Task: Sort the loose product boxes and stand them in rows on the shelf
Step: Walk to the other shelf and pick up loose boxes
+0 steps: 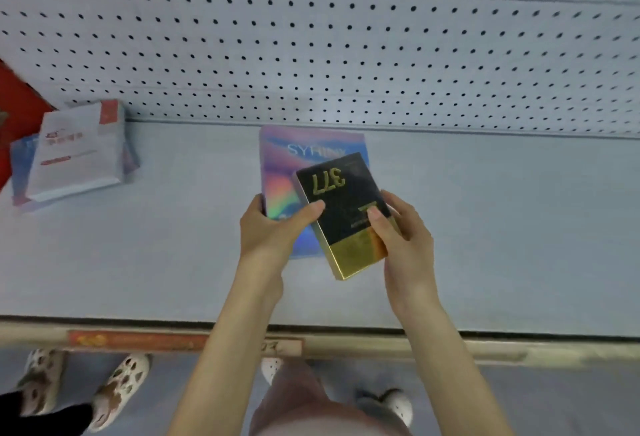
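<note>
Above the middle of the shelf (pixel 485 228), the black box (pixel 343 207) is gripped at its edges by the left hand (pixel 266 228) and right hand (pixel 405 231), the rainbow box (pixel 287 165) clasped beneath it by the left too, faces up, likely so the two can be told apart for sorting.

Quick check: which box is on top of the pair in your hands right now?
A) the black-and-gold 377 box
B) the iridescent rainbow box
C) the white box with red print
A: the black-and-gold 377 box overlaps the iridescent box, with the left hand and right hand both on it; the white box lies apart at the shelf's left.
</note>
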`<state>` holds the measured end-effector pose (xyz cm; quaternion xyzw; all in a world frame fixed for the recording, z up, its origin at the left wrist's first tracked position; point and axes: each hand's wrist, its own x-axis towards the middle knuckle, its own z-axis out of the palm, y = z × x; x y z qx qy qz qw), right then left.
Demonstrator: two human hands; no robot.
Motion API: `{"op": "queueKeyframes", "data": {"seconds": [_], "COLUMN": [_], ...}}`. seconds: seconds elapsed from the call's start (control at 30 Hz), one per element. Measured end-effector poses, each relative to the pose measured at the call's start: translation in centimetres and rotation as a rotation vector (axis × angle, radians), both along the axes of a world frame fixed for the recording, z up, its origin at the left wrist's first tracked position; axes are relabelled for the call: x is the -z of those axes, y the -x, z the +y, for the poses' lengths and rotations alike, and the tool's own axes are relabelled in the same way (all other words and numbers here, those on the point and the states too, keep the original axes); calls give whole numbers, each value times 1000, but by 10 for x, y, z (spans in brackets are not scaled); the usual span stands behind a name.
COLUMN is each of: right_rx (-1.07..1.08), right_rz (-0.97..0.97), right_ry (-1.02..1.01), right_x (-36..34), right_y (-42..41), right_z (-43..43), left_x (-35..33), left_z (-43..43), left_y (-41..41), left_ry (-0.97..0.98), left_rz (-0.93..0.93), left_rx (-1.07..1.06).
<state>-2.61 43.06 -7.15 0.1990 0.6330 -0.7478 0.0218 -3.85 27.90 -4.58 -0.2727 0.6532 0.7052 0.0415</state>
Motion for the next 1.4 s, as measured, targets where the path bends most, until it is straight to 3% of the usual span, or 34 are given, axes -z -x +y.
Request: {"op": "queueKeyframes", "data": {"seconds": [0.1, 0.2, 0.43, 0.7, 0.87, 1.0, 1.1, 1.23, 1.4], "right_rx": [220, 304, 567, 755, 826, 769, 563, 307, 367], "right_rz": [-78, -115, -3, 41, -58, -18, 22, 33, -20], "right_ry": [71, 187, 354, 162, -8, -193, -246, -100, -28], "right_x": [-16, -30, -38, -38, -40, -49, -58, -62, -63], "right_y": [-40, -85, -191, -253, -260, -238, -233, -240, -229], "right_z": [79, 161, 334, 474, 578, 661, 719, 778, 811], "left_x": [-13, -25, -34, -27, -13, -3, 1, -10, -23], "left_z": [87, 181, 381, 514, 600, 684, 734, 778, 807], "left_y": [-23, -41, -107, -141, -148, -152, -148, -148, -159], "left_ry": [-18, -13, -11, -67, -20, -37, -43, -14, 0], "left_rz": [85, 193, 272, 180, 115, 62, 72, 101, 97], "left_rx": [34, 126, 444, 573, 649, 686, 630, 516, 343]}}
